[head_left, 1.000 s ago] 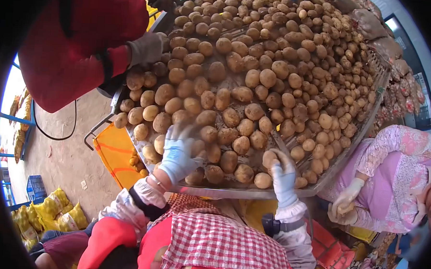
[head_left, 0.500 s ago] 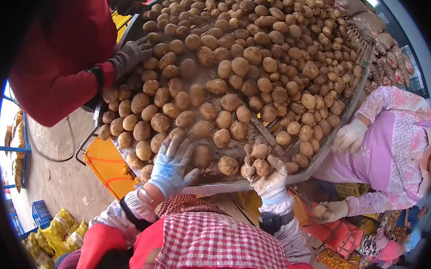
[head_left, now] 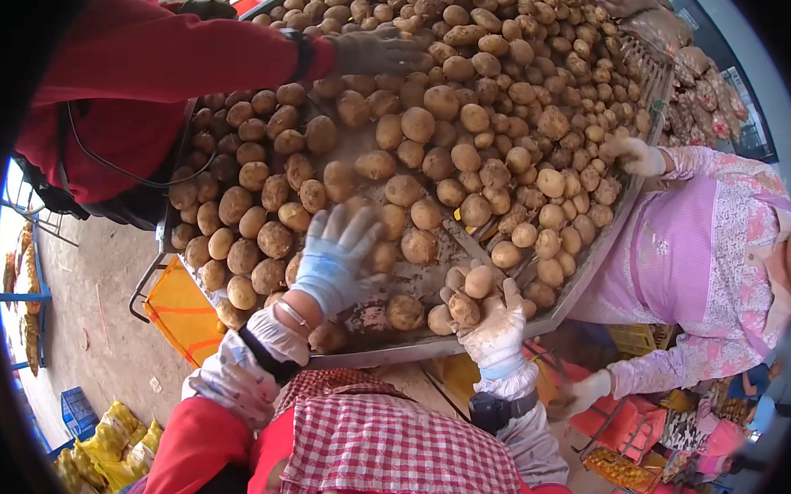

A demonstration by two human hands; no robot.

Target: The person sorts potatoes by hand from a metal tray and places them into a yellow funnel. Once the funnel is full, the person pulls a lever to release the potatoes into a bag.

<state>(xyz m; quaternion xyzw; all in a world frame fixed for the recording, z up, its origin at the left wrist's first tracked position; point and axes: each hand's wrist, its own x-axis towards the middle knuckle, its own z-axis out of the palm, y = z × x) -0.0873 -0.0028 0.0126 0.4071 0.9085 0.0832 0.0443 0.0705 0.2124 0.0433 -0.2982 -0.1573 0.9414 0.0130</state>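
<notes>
Head view: at far left, a blue crate (head_left: 79, 412) and yellow sacks (head_left: 109, 442) sit on the floor (head_left: 94, 269), and farther in an orange panel (head_left: 181, 315) stands beside the tabletop (head_left: 382, 357). Potatoes (head_left: 275, 239) cover most of that surface, with a barer patch near the front. A co-worker's red sleeve (head_left: 201, 57) reaches across from the left, its grey glove (head_left: 377, 52) over the potatoes farther back. The person's gloved left hand (head_left: 333, 260) is over the front potatoes, fingers spread wide; its palm is hidden, so I cannot tell whether it touches one. Near the front rim, the gloved right hand (head_left: 491, 329) is turned palm up, fingers partly curled around at least two held potatoes (head_left: 478, 281). Rightmost, a co-worker in pink (head_left: 669, 259) has one white glove (head_left: 636, 157) at the potatoes' right edge and the other beside a red crate (head_left: 619, 424).
</notes>
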